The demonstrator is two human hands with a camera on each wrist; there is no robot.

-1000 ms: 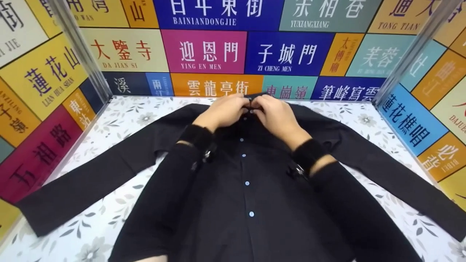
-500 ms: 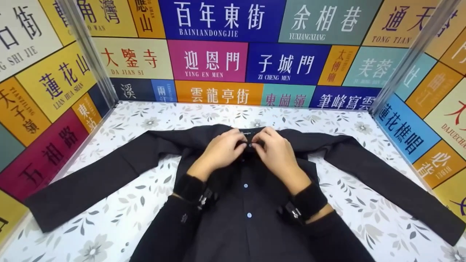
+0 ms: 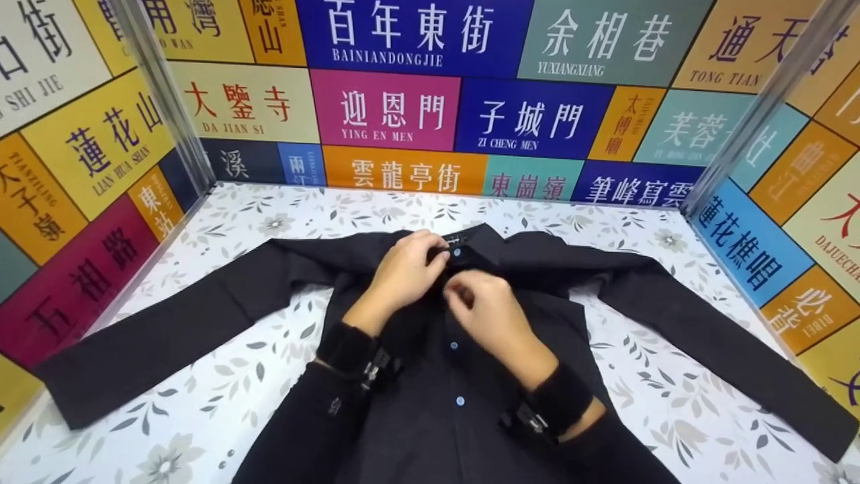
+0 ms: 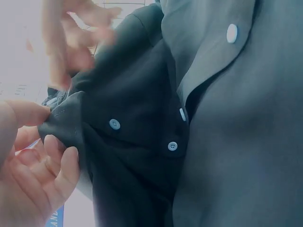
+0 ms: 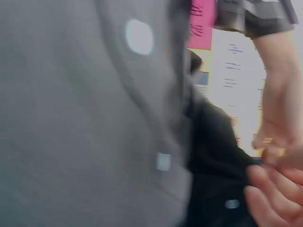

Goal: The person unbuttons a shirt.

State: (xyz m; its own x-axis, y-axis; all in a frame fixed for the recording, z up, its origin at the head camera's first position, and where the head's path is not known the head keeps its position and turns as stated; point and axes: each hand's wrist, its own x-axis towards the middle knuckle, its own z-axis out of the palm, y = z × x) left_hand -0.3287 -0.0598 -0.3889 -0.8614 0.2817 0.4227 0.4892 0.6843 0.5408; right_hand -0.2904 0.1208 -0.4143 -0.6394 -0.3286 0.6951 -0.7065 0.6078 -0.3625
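Observation:
A black button-up shirt (image 3: pixel 420 437) lies front side up, its long sleeves spread out to both sides. Pale blue buttons (image 3: pixel 454 345) run down its placket. My left hand (image 3: pixel 406 269) pinches the edge of the collar between thumb and forefinger, and the left wrist view shows the fabric corner (image 4: pixel 66 116) drawn up there. Just below the collar, my right hand (image 3: pixel 490 312) hovers over the placket with loosely curled fingers, holding nothing; it is blurred in the left wrist view. A button (image 3: pixel 457 252) shows at the collar beside my left fingertips.
The shirt lies on a white table (image 3: pixel 222 202) with a grey leaf and flower print. Colourful sign panels (image 3: pixel 386 111) wall the back and both sides, with clear corner posts (image 3: pixel 752 101). A dark band with a small device (image 3: pixel 534 410) sits on each wrist.
Both hands came nearer with the collar, which lies lower in view than a second ago. The right hand has since let go and dropped below the collar; the left still holds it.

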